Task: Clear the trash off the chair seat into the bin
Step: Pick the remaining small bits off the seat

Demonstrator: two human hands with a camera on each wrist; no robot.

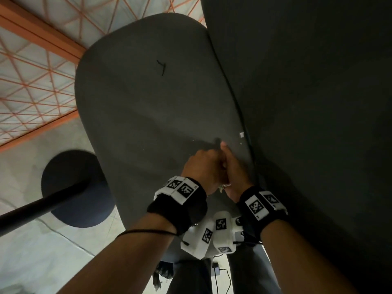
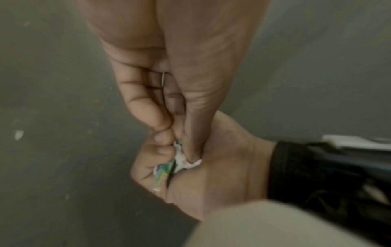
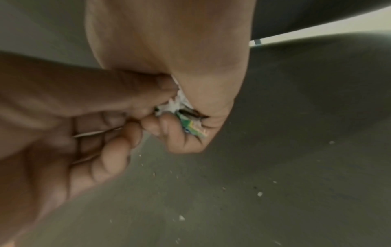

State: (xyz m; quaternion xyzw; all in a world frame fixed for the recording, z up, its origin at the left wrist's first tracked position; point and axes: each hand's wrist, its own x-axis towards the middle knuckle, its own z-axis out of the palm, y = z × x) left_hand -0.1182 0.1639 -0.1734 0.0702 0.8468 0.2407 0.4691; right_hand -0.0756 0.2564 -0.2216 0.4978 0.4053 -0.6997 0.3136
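Observation:
Both hands meet low over the grey chair seat point(image 1: 148, 113). My right hand point(image 1: 235, 172) is curled into a fist round a wad of trash point(image 2: 169, 168), made of white paper and a green printed wrapper point(image 3: 190, 127). My left hand point(image 1: 201, 164) reaches into that fist, thumb and fingertips pinching the white paper at its top point(image 3: 175, 98). On the seat lie a thin black twig-like scrap point(image 1: 162, 67) far up, a white scrap point(image 1: 241, 134) near the backrest seam, and several tiny white crumbs point(image 3: 259, 193). No bin shows in any view.
The dark chair backrest point(image 1: 307, 102) fills the right side. A black round base with a pole point(image 1: 74, 187) stands on the pale floor to the left. An orange lattice-patterned surface point(image 1: 31, 81) lies at the upper left.

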